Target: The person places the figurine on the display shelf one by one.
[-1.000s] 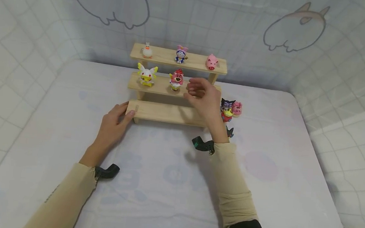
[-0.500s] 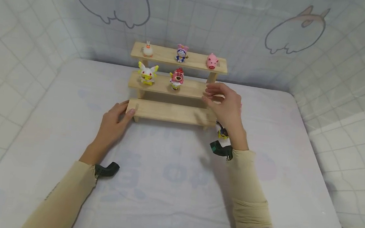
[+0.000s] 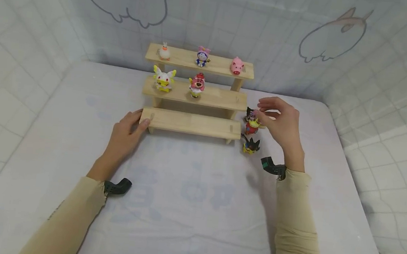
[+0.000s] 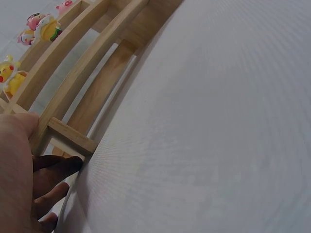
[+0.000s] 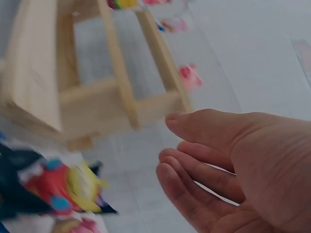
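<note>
A three-step wooden display shelf point(image 3: 194, 123) stands on the cloth-covered table. My left hand point(image 3: 125, 135) grips the left end of its lowest step, thumb on top and the other fingers at the side by the leg. My right hand point(image 3: 280, 119) is in the air right of the shelf, fingers loosely bent and nothing between them. Beneath and left of its fingertips are several small figurines: a red and yellow one point(image 3: 252, 127), a dark-eared one point(image 3: 250, 113) partly hidden, and a black-topped yellow one point(image 3: 250, 145) nearer the front.
The top step holds a white duck figurine point(image 3: 164, 52), a blue figurine in a pink hat point(image 3: 202, 57) and a pink pig point(image 3: 236, 66). On the middle step are a white-and-yellow eared figurine point(image 3: 163, 79) and a pink bear point(image 3: 197, 85). A patterned curtain point(image 3: 231, 20) hangs behind.
My right hand has moved right, from in front of the middle step to over the figurines beside the shelf. The left hand keeps its grip on the shelf.
</note>
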`<state>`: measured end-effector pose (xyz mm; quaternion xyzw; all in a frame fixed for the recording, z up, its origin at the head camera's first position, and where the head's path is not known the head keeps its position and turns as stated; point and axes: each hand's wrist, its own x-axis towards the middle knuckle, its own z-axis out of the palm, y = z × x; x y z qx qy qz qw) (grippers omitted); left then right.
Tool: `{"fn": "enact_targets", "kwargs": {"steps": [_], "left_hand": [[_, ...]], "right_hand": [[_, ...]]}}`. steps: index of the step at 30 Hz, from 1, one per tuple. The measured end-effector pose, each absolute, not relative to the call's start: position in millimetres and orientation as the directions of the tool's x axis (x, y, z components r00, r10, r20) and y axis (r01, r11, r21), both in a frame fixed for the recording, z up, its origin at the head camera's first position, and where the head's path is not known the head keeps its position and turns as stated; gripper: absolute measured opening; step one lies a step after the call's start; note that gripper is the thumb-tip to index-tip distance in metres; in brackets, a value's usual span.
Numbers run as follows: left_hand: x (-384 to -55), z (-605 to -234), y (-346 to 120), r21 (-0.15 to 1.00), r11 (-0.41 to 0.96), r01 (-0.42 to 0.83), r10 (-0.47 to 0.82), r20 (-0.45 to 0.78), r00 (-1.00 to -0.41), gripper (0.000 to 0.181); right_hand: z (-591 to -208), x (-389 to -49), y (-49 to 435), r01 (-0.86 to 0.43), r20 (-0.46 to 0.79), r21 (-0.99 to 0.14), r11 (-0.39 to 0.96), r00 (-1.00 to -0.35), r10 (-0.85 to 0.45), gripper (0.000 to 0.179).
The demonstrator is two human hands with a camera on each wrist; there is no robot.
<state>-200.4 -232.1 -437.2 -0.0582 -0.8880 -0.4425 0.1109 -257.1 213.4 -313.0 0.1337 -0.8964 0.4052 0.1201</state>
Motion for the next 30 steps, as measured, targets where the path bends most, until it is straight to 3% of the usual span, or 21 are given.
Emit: {"fn": "enact_targets", "kwargs": {"steps": [14, 30], "left_hand": [[-201, -434, -231, 0.778, 0.610, 0.153, -0.009, 0.201, -0.980, 0.058], [-200, -434, -231, 0.783, 0.602, 0.160, -0.005, 0.204, -0.979, 0.055]], "right_hand": [[-327, -268, 252, -0.170, 0.204, -0.703, 0.691, -0.978, -0.033, 0.036], [-380, -286, 266, -0.013, -0.001, -0.749, 0.662, -1.000, -0.021, 0.064]]}}
